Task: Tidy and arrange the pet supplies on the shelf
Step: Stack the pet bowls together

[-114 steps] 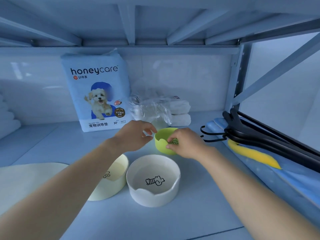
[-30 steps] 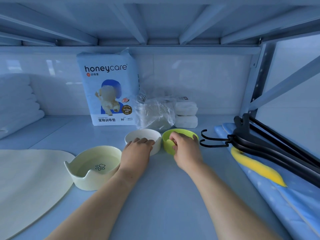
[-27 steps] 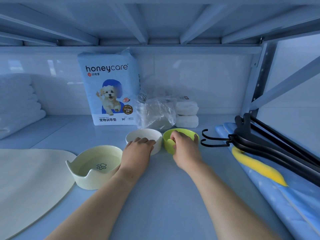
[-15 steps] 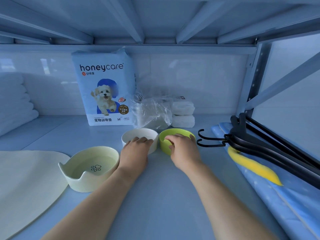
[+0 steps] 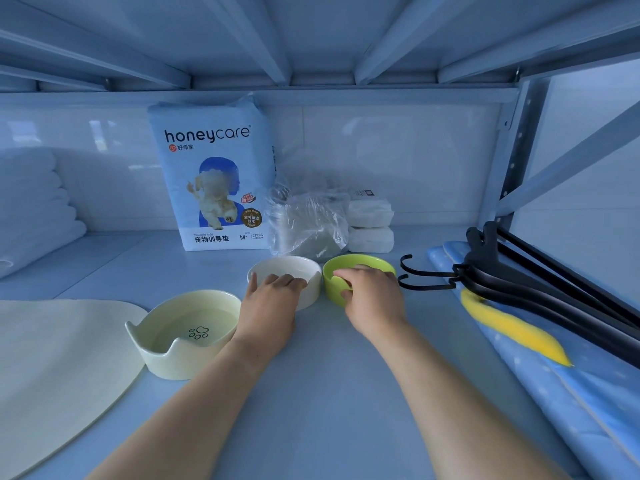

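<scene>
The training-pad pack (image 5: 213, 178) reads "honeycare", "宠物训导垫", "TRAINING PADS", "M+" and "38PCS".

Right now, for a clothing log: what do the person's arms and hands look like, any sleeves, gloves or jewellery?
The left forearm and right forearm are bare down to the bottom edge of the view: no sleeves show. The left hand and right hand wear no gloves. No watch, bracelet or ring is visible, and no markings show on either arm.
</scene>
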